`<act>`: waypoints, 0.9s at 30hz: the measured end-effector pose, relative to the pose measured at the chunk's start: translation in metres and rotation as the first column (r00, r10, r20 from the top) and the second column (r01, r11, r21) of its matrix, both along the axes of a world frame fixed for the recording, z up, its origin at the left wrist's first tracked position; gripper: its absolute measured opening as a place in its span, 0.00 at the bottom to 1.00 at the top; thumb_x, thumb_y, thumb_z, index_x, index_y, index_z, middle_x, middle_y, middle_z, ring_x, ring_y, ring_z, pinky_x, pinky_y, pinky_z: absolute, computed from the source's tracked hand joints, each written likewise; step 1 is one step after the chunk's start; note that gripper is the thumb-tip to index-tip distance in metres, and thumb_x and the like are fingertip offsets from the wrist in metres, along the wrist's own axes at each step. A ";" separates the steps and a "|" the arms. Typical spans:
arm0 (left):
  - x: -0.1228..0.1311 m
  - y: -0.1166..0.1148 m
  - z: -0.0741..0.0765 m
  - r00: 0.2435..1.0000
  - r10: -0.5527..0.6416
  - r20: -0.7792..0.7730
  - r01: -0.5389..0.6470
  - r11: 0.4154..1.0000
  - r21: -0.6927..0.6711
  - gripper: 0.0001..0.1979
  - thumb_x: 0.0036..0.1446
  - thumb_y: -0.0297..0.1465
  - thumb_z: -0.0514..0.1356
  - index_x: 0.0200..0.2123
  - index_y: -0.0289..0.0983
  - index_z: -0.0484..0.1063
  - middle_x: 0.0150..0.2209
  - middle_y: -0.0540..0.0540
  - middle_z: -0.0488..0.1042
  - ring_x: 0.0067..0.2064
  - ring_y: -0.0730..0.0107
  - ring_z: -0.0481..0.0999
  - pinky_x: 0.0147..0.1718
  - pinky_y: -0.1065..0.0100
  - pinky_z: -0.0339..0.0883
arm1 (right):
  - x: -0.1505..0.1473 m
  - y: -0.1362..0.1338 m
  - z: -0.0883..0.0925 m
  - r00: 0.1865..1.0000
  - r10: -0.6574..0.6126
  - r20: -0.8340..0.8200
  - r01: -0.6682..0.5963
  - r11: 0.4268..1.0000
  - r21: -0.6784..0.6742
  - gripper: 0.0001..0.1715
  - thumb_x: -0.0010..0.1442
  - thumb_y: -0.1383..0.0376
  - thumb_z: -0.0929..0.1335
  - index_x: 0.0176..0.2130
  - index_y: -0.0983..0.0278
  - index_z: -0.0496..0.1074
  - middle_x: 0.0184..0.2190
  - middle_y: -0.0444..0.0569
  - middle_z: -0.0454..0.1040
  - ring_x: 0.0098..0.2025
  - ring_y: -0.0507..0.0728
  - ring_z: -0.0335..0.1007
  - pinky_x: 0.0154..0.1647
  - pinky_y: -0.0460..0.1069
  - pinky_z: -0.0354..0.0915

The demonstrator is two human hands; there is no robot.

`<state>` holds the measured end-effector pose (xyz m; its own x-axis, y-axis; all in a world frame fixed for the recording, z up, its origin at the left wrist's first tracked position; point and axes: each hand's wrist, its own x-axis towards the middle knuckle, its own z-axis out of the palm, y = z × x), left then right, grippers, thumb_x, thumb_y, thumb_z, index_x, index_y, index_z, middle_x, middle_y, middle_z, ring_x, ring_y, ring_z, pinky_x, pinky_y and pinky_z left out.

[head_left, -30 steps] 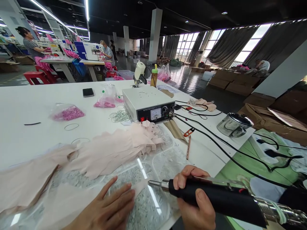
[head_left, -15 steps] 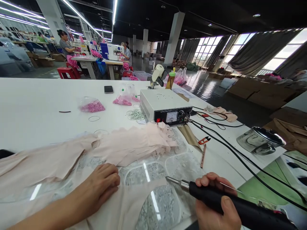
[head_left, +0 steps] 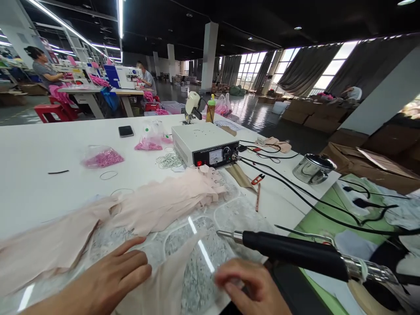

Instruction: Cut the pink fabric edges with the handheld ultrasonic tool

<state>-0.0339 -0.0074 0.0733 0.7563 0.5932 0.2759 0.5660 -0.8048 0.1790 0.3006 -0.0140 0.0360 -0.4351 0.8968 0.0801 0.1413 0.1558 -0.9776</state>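
My left hand (head_left: 114,275) lies palm down on pale pink fabric over the clear template, fingers slightly spread and holding nothing. My right hand (head_left: 252,284) is just below a black-handled pen-like tool (head_left: 288,251) with a pointed metal tip; its fingers are loosely bent, somewhat blurred, and apart from the tool. The tool's tip points left over the grey-patterned template (head_left: 206,267). A narrow fabric piece (head_left: 167,280) runs between the hands. More pale pink fabric (head_left: 170,194), frilled at one end, lies farther back.
A control box (head_left: 203,142) with a dial has black cables trailing right. Near it are red thread snips (head_left: 258,179), a pencil-like stick (head_left: 257,197), a lidded metal cup (head_left: 311,169), bags of pink pieces (head_left: 104,157) and a phone (head_left: 126,131). Co-workers sit at machines behind.
My right hand has let go of the black-handled tool and moved down and left of it. My left hand's fingers have spread. The view has turned to the right.
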 end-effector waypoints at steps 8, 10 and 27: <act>-0.011 -0.004 0.014 0.987 -0.087 -0.137 0.106 0.984 0.143 0.22 0.57 0.13 0.45 0.45 0.41 0.67 0.36 0.51 0.77 0.39 0.71 0.79 0.66 0.64 0.52 | -0.091 0.075 0.015 0.907 0.398 0.139 -0.419 0.886 0.196 0.08 0.48 0.66 0.74 0.32 0.61 0.82 0.28 0.45 0.81 0.33 0.56 0.74 0.40 0.48 0.67; -0.019 -0.009 0.011 0.996 -0.007 -0.092 0.022 0.987 0.162 0.20 0.59 0.14 0.45 0.44 0.42 0.67 0.33 0.51 0.76 0.35 0.70 0.78 0.54 0.69 0.67 | -0.091 0.074 0.006 0.929 0.355 0.108 -0.369 0.916 0.161 0.04 0.50 0.67 0.73 0.29 0.63 0.82 0.25 0.44 0.78 0.29 0.53 0.71 0.35 0.47 0.64; -0.057 -0.019 -0.008 0.787 0.587 0.188 -0.527 0.799 -0.289 0.15 0.68 0.39 0.54 0.52 0.51 0.78 0.46 0.53 0.82 0.44 0.64 0.83 0.45 0.72 0.72 | -0.067 0.070 -0.012 0.983 0.124 -0.136 -0.151 0.966 -0.211 0.23 0.53 0.47 0.73 0.29 0.66 0.81 0.17 0.41 0.67 0.17 0.47 0.61 0.20 0.45 0.59</act>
<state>-0.0910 -0.0261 0.0648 0.1944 0.9535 0.2302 0.8125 -0.2880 0.5068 0.2340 0.0561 0.0241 -0.5549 0.8303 -0.0526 0.0127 -0.0548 -0.9984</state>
